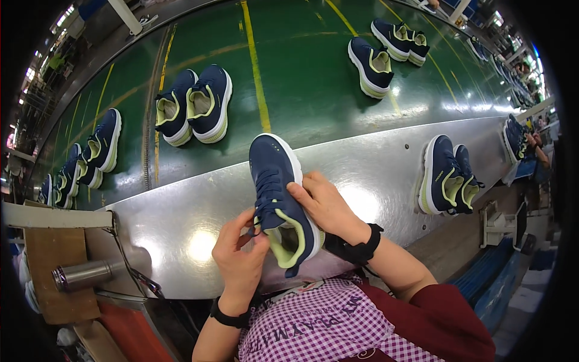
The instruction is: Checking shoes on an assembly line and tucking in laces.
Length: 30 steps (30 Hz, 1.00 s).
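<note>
A navy sneaker (265,163) with a white sole and pale green lining is held in front of me, toe pointing away, over the metal ledge. My right hand (325,202) grips its right side, thumb on the upper near the laces. At the left of the collar, my left hand (240,247) pinches a dark navy lace end (256,229) between thumb and fingers. The laces run in rows up the tongue. The fingers of my right hand under the sole are partly hidden.
Beyond the metal ledge (380,151) lies a green conveyor belt (289,72) with yellow lines, carrying several navy sneakers (208,102). Another pair (443,175) stands on the ledge at right. A steel flask (84,274) lies at left. Another person's hand (535,143) is at far right.
</note>
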Available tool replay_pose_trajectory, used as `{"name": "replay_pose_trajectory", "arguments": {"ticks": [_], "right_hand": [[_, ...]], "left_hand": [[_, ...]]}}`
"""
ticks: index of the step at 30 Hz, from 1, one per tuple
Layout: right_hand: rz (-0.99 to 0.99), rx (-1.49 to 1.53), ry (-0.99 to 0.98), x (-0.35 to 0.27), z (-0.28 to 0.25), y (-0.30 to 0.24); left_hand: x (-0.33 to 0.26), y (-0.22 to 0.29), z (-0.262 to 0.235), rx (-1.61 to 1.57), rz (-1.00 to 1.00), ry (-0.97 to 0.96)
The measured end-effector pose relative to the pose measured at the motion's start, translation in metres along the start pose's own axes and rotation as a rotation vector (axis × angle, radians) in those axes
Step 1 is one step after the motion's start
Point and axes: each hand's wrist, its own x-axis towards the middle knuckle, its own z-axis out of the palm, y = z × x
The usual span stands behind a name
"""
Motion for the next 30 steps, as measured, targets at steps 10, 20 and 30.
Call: {"name": "replay_pose_trajectory", "arguments": {"ticks": [10,20,30], "right_hand": [[-0.593,-0.159,0.029,-0.026,-0.038,-0.042],[-0.691,-0.139,0.239,-0.017,-0.015,-0.017],[-0.593,-0.073,0.242,-0.021,-0.009,-0.026]], "left_hand": [[0.023,0.012,0.020,0.275,0.320,-0.086],[0.019,0.005,0.011,-0.235,-0.167,-0.089],[0.019,-0.001,0.004,0.039,0.204,-0.020]]}}
